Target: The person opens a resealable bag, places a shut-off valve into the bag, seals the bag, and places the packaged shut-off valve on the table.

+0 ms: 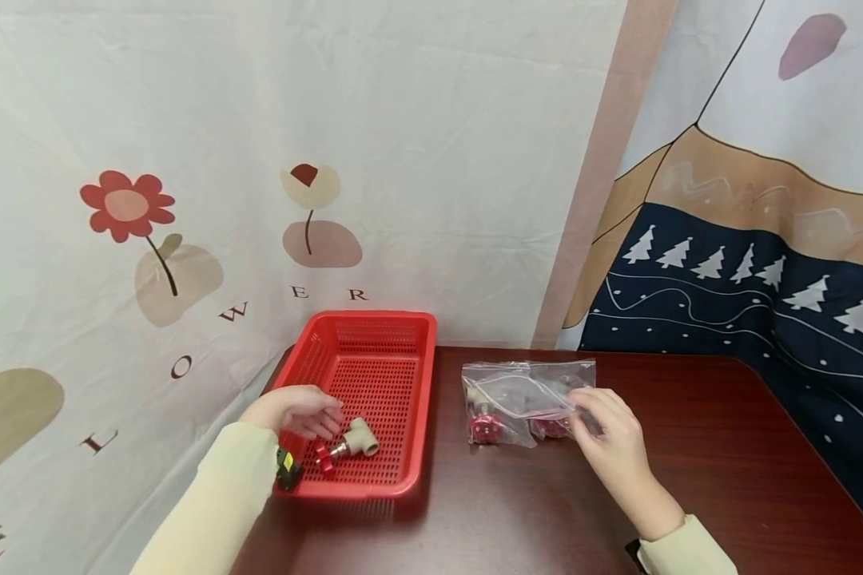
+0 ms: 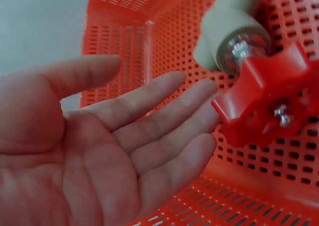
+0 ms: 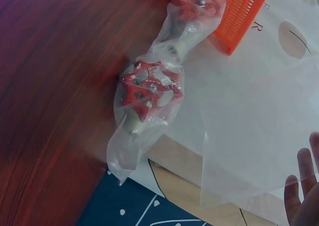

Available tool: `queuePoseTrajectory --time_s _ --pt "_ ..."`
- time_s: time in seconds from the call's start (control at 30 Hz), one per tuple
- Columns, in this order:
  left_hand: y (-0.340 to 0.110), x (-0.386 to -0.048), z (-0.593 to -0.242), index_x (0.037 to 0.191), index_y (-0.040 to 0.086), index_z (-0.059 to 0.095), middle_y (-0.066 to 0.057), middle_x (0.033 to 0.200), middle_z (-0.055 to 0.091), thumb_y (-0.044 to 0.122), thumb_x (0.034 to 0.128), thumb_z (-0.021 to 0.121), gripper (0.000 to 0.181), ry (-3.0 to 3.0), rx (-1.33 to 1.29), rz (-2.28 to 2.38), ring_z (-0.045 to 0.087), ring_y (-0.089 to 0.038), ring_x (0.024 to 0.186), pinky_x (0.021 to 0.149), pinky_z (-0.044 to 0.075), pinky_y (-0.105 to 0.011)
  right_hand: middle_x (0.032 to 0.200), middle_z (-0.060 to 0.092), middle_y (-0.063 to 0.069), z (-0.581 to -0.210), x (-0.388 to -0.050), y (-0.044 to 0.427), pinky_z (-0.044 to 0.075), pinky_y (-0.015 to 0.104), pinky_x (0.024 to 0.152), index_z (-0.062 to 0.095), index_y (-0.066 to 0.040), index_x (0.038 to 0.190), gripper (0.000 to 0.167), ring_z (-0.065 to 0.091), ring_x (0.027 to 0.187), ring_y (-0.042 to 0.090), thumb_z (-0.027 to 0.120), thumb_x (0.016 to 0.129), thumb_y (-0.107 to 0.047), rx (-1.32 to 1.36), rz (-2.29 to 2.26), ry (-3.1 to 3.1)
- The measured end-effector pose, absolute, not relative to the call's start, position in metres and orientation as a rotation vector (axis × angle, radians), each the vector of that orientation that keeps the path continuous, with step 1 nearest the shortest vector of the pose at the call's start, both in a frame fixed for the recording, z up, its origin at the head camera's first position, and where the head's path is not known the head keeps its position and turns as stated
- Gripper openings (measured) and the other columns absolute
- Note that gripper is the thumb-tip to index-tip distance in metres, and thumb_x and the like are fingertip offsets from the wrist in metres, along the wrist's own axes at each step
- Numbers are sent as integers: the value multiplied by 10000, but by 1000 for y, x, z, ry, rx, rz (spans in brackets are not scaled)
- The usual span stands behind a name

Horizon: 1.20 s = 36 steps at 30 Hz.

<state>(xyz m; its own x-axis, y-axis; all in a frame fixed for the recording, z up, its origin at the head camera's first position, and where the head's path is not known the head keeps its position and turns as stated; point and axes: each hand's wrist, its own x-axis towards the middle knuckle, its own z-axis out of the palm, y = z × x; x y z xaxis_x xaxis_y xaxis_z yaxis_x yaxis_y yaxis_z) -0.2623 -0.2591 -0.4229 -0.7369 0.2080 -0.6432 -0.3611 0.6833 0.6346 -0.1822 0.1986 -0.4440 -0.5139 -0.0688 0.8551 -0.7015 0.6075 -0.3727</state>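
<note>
My left hand (image 1: 308, 411) is over the near left part of the red plastic basket (image 1: 426, 407), palm showing and fingers extended, holding nothing. Just beyond its fingertips a beige valve with a red handwheel (image 2: 266, 99) lies in the basket. To the basket's right, a clear zip bag (image 1: 525, 375) has two similar valves inside, their red handwheels (image 3: 152, 89) showing through the plastic. My right hand (image 1: 614, 427) holds the right edge of the bag's mouth between thumb and fingers. Only some fingers (image 3: 305, 169) appear in the right wrist view.
The basket and bag are on a dark reddish-brown table (image 1: 690, 447). Behind the table hangs a pale printed cloth (image 1: 460, 160) with flowers and letters. A navy section with white trees (image 1: 712, 263) hangs at the right.
</note>
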Motion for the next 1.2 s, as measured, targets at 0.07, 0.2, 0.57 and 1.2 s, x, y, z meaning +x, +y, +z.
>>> queuePoseTrajectory --time_s 0.07,0.2,0.57,1.2 --pt "-258 -264 -425 1160 -92 590 -199 1053 676 164 977 437 350 2209 -131 956 659 -306 981 858 519 -432 916 681 53 -444 -182 199 384 55 904 709 -67 901 166 566 882 147 632 756 -41 611 923 -1972" --pt "-252 -267 -427 1054 -55 652 -160 972 691 127 917 533 257 2246 -143 804 661 -268 920 864 513 -448 919 684 49 -443 -181 199 383 49 908 709 -72 903 203 565 885 147 661 718 -1 606 921 -1985" --pt "-229 -271 -421 1166 -82 560 -200 1143 636 143 909 546 342 2116 -20 528 591 -328 1119 970 447 -512 910 689 37 -443 -181 198 384 59 879 709 -81 894 209 575 865 166 658 707 -1 611 890 -2007" --pt "-234 -269 -425 1220 -36 529 -156 1165 605 117 914 553 343 1960 -38 643 526 -374 1193 997 386 -594 907 686 54 -441 -178 200 372 41 893 707 -63 899 193 577 870 182 691 712 -18 590 862 -2063"
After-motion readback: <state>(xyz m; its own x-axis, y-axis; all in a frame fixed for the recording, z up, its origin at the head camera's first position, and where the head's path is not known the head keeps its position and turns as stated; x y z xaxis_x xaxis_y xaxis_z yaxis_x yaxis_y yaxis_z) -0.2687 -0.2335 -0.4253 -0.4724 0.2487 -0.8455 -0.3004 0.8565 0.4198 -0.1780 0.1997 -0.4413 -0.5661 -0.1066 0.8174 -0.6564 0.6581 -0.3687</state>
